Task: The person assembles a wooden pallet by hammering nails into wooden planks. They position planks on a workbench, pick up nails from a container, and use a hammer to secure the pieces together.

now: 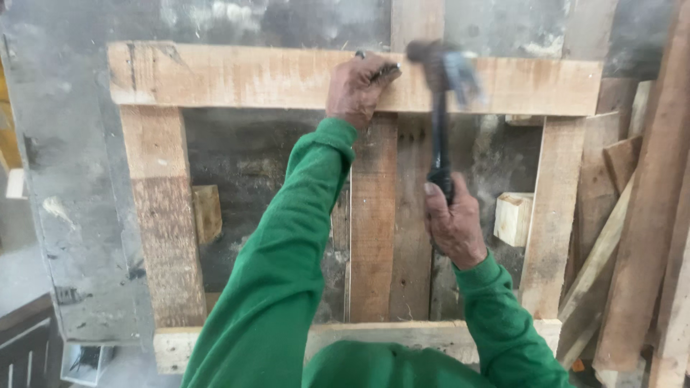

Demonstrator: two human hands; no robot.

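Green sleeves (287, 287) fill the lower centre of the frame as our right hand (454, 226), fingers wrapped tight on the black handle, swings a hammer (440, 108) whose head blurs at the upper centre, while our left hand (357, 88) pinches a nail (386, 70) against the top board (215, 75) of the wooden frame (165, 215). We judge the blow goes best with the nail kept square and fingers low, clear of the head. We see no packages, labels or signs; only loose planks (647, 215) lean at the right.
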